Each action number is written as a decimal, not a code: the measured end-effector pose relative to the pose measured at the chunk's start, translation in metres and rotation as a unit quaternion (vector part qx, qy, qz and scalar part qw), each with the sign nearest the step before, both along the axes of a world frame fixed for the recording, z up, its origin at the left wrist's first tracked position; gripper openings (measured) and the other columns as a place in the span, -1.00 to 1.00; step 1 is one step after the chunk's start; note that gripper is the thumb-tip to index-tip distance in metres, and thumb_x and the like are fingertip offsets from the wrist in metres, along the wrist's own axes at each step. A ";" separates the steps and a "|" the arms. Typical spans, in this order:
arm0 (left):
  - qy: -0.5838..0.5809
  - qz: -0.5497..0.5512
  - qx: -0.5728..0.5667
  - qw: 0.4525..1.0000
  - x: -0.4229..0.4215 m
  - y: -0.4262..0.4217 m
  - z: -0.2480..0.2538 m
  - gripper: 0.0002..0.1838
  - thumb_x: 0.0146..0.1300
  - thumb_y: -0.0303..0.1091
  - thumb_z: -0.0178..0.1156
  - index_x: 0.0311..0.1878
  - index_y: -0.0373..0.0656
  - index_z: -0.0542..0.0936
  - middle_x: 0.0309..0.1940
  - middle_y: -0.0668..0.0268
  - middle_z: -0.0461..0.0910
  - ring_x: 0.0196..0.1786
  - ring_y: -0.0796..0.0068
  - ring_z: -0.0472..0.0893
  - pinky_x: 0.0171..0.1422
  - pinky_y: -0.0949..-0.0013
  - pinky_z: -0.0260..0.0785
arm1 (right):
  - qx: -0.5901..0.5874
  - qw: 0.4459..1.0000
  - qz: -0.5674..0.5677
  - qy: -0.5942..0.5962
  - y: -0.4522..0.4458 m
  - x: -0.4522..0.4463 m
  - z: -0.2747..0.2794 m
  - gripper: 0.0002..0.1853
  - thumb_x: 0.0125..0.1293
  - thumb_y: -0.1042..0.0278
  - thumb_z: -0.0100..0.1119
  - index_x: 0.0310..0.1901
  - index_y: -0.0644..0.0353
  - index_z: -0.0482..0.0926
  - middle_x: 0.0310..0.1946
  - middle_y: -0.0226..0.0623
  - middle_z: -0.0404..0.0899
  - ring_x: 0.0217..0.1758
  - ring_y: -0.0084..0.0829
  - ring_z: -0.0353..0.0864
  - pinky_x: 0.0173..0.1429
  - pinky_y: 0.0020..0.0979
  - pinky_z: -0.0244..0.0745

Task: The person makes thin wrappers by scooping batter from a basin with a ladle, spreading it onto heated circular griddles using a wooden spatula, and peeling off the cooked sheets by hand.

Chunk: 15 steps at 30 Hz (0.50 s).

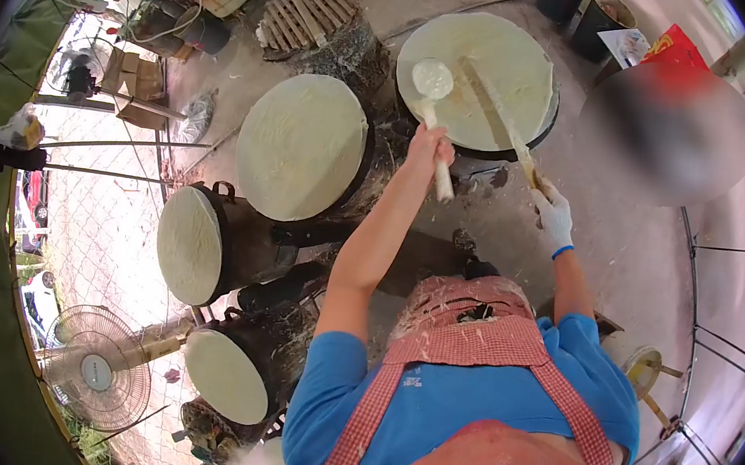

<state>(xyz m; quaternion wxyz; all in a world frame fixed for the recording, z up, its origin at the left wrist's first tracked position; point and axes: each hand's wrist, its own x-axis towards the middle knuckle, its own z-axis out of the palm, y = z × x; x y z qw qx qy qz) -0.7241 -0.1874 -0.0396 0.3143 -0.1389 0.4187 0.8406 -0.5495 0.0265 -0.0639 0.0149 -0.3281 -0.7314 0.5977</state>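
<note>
White glove fabric covers the right hand, which is closed around the near end of a long, flat stick. Its far end reaches over a large round pan coated with a pale, creamy layer; whether the stick touches that layer I cannot tell. The left hand is bare and gripping the handle of a ladle, whose round bowl hangs over the left part of the same pan, apart from the stick. What the bowl contains is hard to make out.

Both arms stretch forward from blue sleeves; a red checked apron with pale smears covers the person's front.

To the left, three more round, pale-topped pans curve back toward the body: an upper one, a middle one and a lower one. Beyond the upper one stands a rough drum topped with wooden slats.

Farther left are a standing fan, cardboard boxes and a wire fence. At the upper right, two dark buckets stand side by side, near something red and a blurred round patch. Lower right, a small yellowish stool-like object is near the right elbow.
</note>
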 end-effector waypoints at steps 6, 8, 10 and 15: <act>-0.092 0.069 -0.039 0.993 -0.013 0.038 -0.023 -0.78 0.14 -0.51 -0.05 -0.27 0.01 0.14 -0.67 0.38 0.15 -0.77 0.56 0.18 -0.77 0.44 0.05 | 0.102 0.988 0.111 -0.019 -0.001 -0.013 0.002 -0.64 0.16 0.11 0.09 0.00 -0.04 0.53 -0.55 -0.26 0.56 -0.60 -0.45 0.47 -0.46 -0.37 0.38; -0.105 0.080 -0.024 0.991 -0.017 0.033 -0.026 -0.82 0.16 -0.49 -0.07 -0.28 -0.02 0.14 -0.67 0.38 0.14 -0.77 0.56 0.18 -0.76 0.46 0.06 | 0.261 0.951 0.160 -0.028 0.013 -0.016 -0.005 -0.65 0.16 0.07 0.07 -0.04 -0.03 0.55 -0.49 -0.15 0.57 -0.52 -0.30 0.52 -0.38 -0.31 0.41; -0.120 0.091 -0.007 0.989 -0.018 0.025 -0.027 -0.85 0.19 -0.47 -0.10 -0.29 -0.05 0.14 -0.67 0.38 0.14 -0.77 0.57 0.18 -0.76 0.47 0.06 | 0.414 0.886 0.204 -0.039 0.019 -0.020 -0.013 -0.65 0.16 0.03 0.05 -0.08 -0.01 0.56 -0.42 -0.04 0.58 -0.45 -0.16 0.57 -0.29 -0.26 0.44; -0.144 0.108 0.028 0.983 -0.011 0.019 -0.017 -0.94 0.23 -0.42 -0.11 -0.33 -0.09 0.23 -0.68 0.41 0.15 -0.77 0.64 0.15 -0.77 0.55 0.04 | 0.324 0.926 0.187 -0.041 -0.002 -0.027 -0.004 -0.66 0.18 0.01 0.01 -0.11 -0.03 0.56 -0.37 -0.04 0.56 -0.30 -0.03 0.55 -0.19 -0.16 0.43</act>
